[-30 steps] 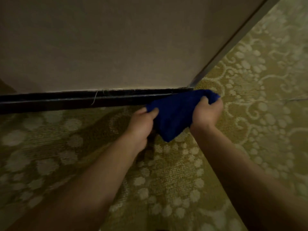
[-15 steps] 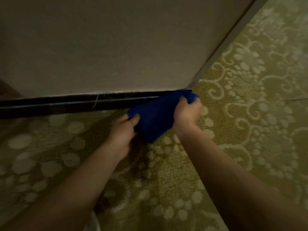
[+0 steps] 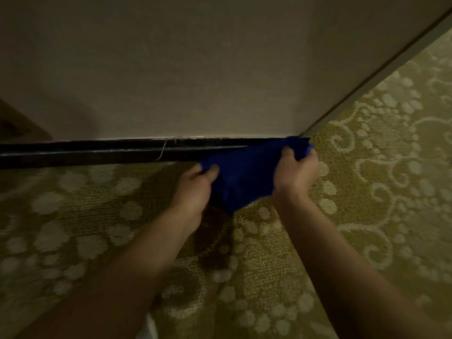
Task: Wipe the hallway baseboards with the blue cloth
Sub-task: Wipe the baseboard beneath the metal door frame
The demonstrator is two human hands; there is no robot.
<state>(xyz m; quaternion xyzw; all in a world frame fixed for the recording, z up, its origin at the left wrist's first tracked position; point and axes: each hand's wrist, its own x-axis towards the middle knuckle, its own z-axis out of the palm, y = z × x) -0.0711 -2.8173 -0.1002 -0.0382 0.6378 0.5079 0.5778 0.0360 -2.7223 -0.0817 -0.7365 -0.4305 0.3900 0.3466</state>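
Note:
A blue cloth [image 3: 244,174] is stretched between both hands against the right end of the dark baseboard [image 3: 97,151], right at the wall's outer corner. My left hand [image 3: 195,189] pinches the cloth's left edge, just below the baseboard. My right hand [image 3: 297,172] grips the cloth's right end at the corner. The lower point of the cloth hangs down over the carpet. A pale loose thread [image 3: 162,149] dangles across the baseboard left of the cloth.
A beige wall [image 3: 195,69] rises above the baseboard and turns away at the corner, where a lighter baseboard [image 3: 381,74] runs off to the upper right. Patterned yellow-green carpet [image 3: 379,192] covers the floor.
Both hands slid the cloth left along the baseboard half a second ago, and have now brought it back right to the corner.

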